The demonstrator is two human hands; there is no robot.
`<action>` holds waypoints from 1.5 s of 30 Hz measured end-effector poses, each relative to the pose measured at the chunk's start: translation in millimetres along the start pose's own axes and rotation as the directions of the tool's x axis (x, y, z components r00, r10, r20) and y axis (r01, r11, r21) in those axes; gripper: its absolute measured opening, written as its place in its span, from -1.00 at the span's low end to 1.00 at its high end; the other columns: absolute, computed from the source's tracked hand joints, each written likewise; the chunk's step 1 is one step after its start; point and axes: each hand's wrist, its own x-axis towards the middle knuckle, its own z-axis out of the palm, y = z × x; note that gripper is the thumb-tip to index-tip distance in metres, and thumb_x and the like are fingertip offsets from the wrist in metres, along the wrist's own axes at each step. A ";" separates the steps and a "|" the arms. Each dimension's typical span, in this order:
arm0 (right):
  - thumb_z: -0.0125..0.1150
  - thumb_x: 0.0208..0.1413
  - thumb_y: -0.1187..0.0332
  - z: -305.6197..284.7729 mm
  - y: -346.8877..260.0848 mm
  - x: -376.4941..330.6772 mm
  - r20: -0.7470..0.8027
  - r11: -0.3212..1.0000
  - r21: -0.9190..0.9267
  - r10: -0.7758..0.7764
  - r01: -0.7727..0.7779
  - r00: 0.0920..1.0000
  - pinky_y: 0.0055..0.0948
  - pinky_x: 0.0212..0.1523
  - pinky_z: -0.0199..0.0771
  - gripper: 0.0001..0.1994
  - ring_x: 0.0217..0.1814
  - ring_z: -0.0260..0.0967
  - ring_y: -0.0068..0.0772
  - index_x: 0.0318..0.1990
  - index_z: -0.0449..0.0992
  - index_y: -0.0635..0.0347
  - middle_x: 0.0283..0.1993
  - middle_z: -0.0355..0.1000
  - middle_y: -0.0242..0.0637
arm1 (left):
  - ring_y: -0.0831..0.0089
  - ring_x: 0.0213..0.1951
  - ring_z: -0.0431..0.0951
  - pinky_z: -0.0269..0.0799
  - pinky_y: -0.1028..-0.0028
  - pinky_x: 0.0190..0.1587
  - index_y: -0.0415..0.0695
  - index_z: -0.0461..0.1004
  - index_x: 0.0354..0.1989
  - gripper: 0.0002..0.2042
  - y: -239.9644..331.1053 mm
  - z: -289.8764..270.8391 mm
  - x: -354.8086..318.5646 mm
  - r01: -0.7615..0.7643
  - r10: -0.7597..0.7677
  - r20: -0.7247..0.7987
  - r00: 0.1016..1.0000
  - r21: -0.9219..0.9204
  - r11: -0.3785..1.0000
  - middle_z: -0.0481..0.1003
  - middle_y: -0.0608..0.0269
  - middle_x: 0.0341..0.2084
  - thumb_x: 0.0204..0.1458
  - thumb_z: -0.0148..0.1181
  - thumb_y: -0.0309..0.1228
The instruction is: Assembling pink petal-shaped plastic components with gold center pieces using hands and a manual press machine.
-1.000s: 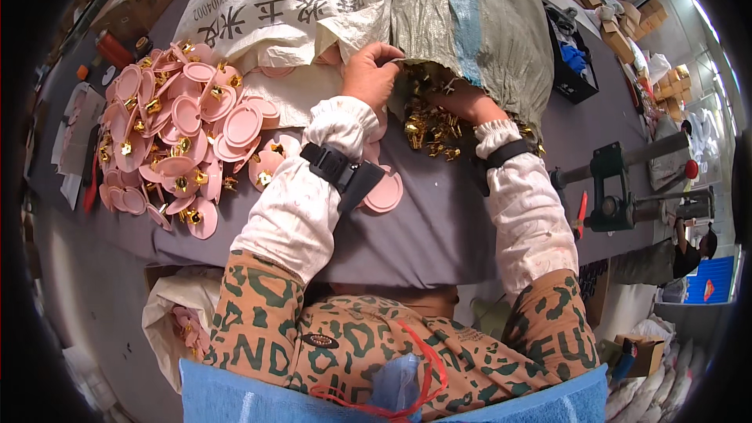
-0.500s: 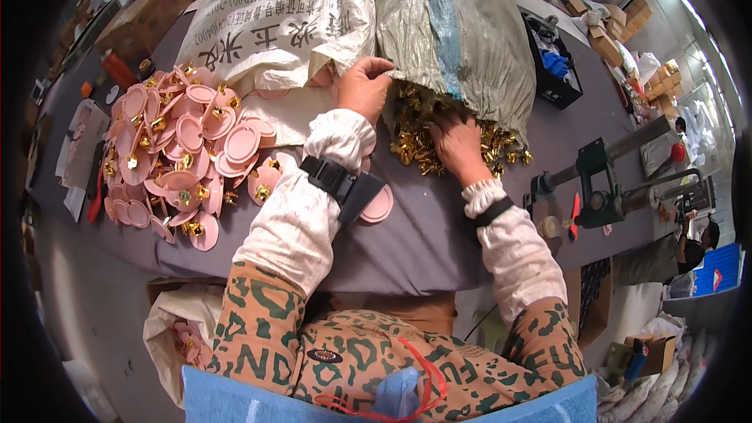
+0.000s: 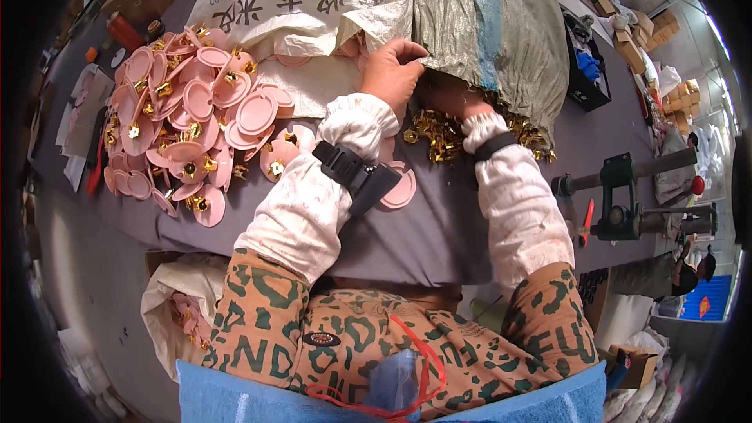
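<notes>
A grey-green woven sack [image 3: 517,47] with a blue stripe lies on the table, its mouth toward me. My left hand [image 3: 392,74] pinches the rim of that mouth and holds it up. My right hand [image 3: 453,97] reaches under the rim among small shiny gold metal pieces [image 3: 439,133]; its fingers are hidden inside the sack. To the left spreads a heap of round pink plastic pieces [image 3: 256,112], many with gold fittings attached. One loose pink disc [image 3: 399,188] lies beside my left wrist, partly covered by the black strap device [image 3: 356,178] on it.
A white printed sack [image 3: 313,0] lies behind the pink heap. At right stand a dark green metal hand press [image 3: 619,196], a red-handled tool [image 3: 586,223] and a black crate [image 3: 587,78]. Below the table's left edge, an open bag [image 3: 172,282] holds pink pieces. Another person [image 3: 689,270] is at far right.
My right hand has gone deeper under the sack's rim, so its fingers no longer show. My left hand keeps its pinch on the rim. The whole view has shifted slightly.
</notes>
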 end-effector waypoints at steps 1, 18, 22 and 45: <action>0.07 0.04 -0.07 -18.0 -42.9 -19.1 -0.067 0.997 -0.048 0.053 -0.056 0.996 -0.17 0.01 0.40 -0.53 -0.02 0.46 -0.07 -0.07 0.54 0.10 -0.03 0.51 -0.07 | 0.65 -0.33 0.44 0.37 0.62 -0.25 -0.20 0.54 -0.20 -0.80 -3.4 -8.1 -2.3 0.003 -0.003 -0.025 1.000 0.001 1.000 0.54 0.34 -0.34 -0.03 0.15 -0.60; 0.24 0.00 0.00 4.7 -76.6 -194.5 -0.495 0.958 -0.231 0.036 -0.172 0.868 0.12 0.36 -0.14 -0.54 0.41 -0.08 0.19 0.07 0.50 -0.15 0.39 0.07 -0.17 | 0.04 0.16 0.25 0.17 0.12 0.16 -0.06 0.49 -0.11 -0.60 -42.1 -29.6 -182.6 -0.501 0.344 0.403 0.848 0.821 0.273 0.36 0.10 0.04 -0.18 0.38 -0.28; 0.33 -0.09 0.07 37.8 -117.6 -211.2 -0.420 0.954 -0.289 -0.053 -0.078 0.906 -0.05 0.32 0.02 -0.56 0.31 0.12 -0.03 -0.01 0.50 -0.10 0.26 0.23 -0.19 | 0.00 0.19 0.20 0.13 0.06 0.16 -0.06 0.50 -0.14 -0.58 -51.9 -28.5 -182.9 -0.518 0.344 0.429 0.835 0.825 0.227 0.32 0.09 0.07 -0.21 0.39 -0.19; 0.37 -0.07 0.54 60.1 -188.2 -221.0 -0.504 0.685 0.715 0.366 0.140 0.783 -0.61 -0.33 0.44 -0.84 -0.36 0.40 -0.71 -0.33 0.50 0.20 -0.37 0.50 -0.42 | 0.52 -0.24 0.57 0.56 0.57 -0.32 -0.19 0.40 -0.07 -0.77 -55.7 -43.5 -220.8 0.341 -0.359 0.071 0.931 -0.525 0.780 0.55 0.29 -0.22 0.23 0.06 -0.30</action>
